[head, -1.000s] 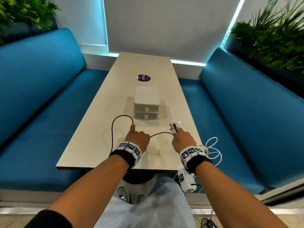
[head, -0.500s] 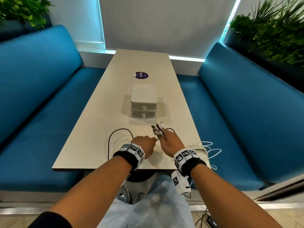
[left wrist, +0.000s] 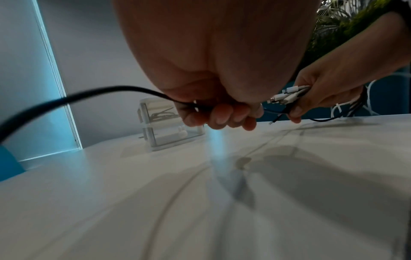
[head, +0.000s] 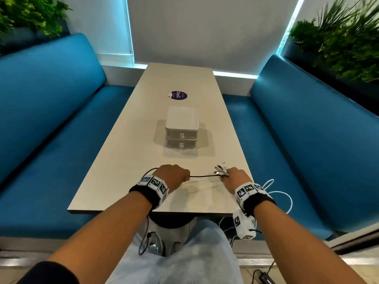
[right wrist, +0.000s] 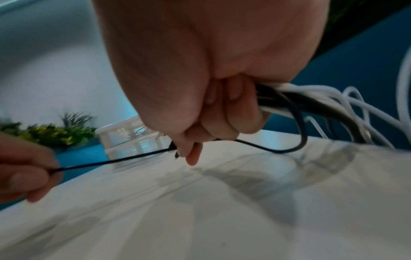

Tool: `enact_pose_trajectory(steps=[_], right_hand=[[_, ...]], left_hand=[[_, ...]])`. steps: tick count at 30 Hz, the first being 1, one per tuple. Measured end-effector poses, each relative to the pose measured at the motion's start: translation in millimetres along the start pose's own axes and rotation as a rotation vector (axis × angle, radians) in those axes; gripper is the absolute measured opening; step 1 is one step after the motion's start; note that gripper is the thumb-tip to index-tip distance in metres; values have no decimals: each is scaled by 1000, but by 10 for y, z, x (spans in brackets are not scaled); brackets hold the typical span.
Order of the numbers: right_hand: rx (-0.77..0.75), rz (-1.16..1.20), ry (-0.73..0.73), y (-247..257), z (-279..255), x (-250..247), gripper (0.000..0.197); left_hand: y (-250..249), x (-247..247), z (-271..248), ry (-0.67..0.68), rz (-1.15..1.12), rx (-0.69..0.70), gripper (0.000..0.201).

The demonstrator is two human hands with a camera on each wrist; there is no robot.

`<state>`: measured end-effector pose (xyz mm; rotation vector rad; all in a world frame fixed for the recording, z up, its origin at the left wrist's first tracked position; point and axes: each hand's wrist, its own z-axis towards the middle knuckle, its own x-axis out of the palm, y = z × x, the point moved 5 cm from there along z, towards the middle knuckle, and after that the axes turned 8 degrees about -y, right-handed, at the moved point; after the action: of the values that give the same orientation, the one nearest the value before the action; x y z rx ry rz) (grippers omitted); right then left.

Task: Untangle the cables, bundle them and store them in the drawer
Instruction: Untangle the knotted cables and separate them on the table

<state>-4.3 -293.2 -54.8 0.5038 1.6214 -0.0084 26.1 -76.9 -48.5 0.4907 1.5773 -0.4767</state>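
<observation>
My left hand (head: 171, 177) grips a thin black cable (head: 204, 176) that runs taut to my right hand (head: 235, 177). In the left wrist view the black cable (left wrist: 66, 100) loops off to the left from my curled fingers (left wrist: 220, 117). My right hand grips a bundle of white and black cables (right wrist: 289, 98), their white plug ends (head: 220, 169) sticking out past the fingers. White cable loops (head: 274, 193) hang off the table's right edge. The white two-drawer box (head: 181, 128) stands mid-table, both drawers pushed in.
The pale long table (head: 127, 160) runs between two blue benches (head: 51, 124). A purple round sticker (head: 178, 95) lies beyond the drawer box. Plants (head: 344, 42) stand behind both benches. A black cable (head: 146, 240) dangles below the table by my knees.
My hands, close together half a second ago, have moved apart, drawing the black cable taut between them. The black loop on the table to the left has shrunk.
</observation>
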Motion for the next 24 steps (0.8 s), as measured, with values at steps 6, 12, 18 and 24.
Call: enact_pose_trajectory(steps=[6, 12, 18, 24], right_hand=[[-16, 136, -165, 82, -54, -35, 30], [-226, 382, -97, 448, -264, 68, 26], [-228, 308, -4, 509, -222, 202, 22], [-116, 93, -94, 290, -102, 80, 27]], left_hand=[[-33, 128, -3, -34, -6, -117, 23], [-253, 115, 40, -78, 3, -80, 23], [-317, 19, 51, -151, -33, -73, 29], [24, -98, -55, -129, -22, -76, 21]])
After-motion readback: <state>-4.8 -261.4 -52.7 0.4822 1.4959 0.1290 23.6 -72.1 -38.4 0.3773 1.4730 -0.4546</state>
